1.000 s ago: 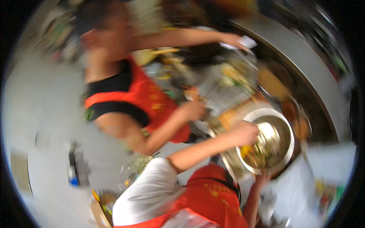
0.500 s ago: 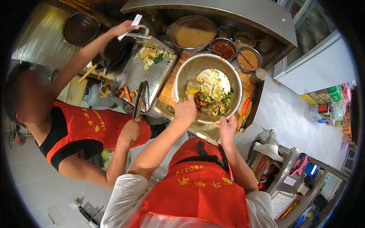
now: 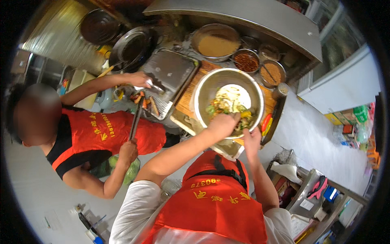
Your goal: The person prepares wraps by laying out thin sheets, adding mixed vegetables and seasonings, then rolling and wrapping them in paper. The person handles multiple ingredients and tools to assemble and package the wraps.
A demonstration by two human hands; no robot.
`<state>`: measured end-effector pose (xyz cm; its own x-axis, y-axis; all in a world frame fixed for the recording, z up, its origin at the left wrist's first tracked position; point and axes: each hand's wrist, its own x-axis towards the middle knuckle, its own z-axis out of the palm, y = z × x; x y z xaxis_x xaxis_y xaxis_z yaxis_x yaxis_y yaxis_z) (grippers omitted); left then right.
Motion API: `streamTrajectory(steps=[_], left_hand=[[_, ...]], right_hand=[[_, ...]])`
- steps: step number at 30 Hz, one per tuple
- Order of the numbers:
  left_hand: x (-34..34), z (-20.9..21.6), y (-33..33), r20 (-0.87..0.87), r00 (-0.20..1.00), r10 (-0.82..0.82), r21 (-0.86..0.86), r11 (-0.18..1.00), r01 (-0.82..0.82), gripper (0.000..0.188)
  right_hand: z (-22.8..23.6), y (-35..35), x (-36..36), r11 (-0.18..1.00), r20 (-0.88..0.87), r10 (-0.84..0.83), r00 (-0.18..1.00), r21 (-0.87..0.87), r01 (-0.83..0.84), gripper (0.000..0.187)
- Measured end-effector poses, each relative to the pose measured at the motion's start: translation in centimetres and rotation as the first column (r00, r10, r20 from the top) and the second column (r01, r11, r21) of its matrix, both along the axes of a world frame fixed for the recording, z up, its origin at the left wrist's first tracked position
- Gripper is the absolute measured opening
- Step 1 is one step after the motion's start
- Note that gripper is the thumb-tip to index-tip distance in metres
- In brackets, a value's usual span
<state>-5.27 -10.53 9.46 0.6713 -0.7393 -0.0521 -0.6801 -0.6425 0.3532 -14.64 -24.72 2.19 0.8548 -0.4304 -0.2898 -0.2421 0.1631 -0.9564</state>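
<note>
A large steel mixing bowl (image 3: 198, 101) sits on the wooden board in front of me. Chopped greens and other mixed food (image 3: 221, 99) lie in it, beside a smooth white patch at the bottom. My left hand (image 3: 222, 125) reaches over the near rim into the bowl, its fingers curled down into the food. Something yellow (image 3: 246, 114) shows right at those fingertips; whether it is a tool or food I cannot make out. My right hand (image 3: 252, 139) grips the bowl's near right rim, fingers wrapped over the edge.
Behind the bowl stand a pan of tan sauce (image 3: 215, 44), a chilli bowl (image 3: 246, 60) and a bowl of brown crumbs (image 3: 273, 73). At left, a co-worker holds tongs (image 3: 136, 122) by sausages (image 3: 139, 99) and touches a dark-lidded griddle (image 3: 170, 71). Red and yellow-handled tools (image 3: 266, 124) lie at right.
My left hand has moved right and deeper into the bowl, with the yellow thing at its fingers. The co-worker's arm has come down, and the lid now covers the perforated tray.
</note>
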Motion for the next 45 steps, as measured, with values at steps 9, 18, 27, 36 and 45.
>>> streamTrajectory(steps=[9,18,27,36,45], left_hand=[[3.6,1.8,2.3,0.124,0.934,0.335,-0.176,0.934,-0.312,0.039],[-0.2,-2.0,0.3,0.092,0.995,0.042,0.136,0.989,-0.055,0.046],[2.7,-1.8,-2.5,0.267,0.963,0.039,-0.032,0.999,-0.031,0.041],[9.4,-1.6,-1.6,0.301,0.838,0.455,-0.219,0.888,-0.403,0.043],[9.1,-7.0,-0.1,0.056,0.973,0.226,0.129,0.964,-0.231,0.041]], right_hand=[[1.7,-1.0,2.2,0.995,-0.034,-0.016,0.999,-0.096,0.013,0.021],[0.8,-0.7,2.6,0.98,0.024,-0.101,0.995,-0.168,0.104,0.012],[-0.6,-2.0,3.2,0.952,0.041,-0.079,0.996,-0.294,0.088,0.019],[-3.1,-2.2,4.3,0.951,0.11,-0.09,0.99,-0.286,0.118,0.023],[-4.1,-3.5,5.5,0.889,0.047,-0.145,0.988,-0.431,0.151,0.025]])
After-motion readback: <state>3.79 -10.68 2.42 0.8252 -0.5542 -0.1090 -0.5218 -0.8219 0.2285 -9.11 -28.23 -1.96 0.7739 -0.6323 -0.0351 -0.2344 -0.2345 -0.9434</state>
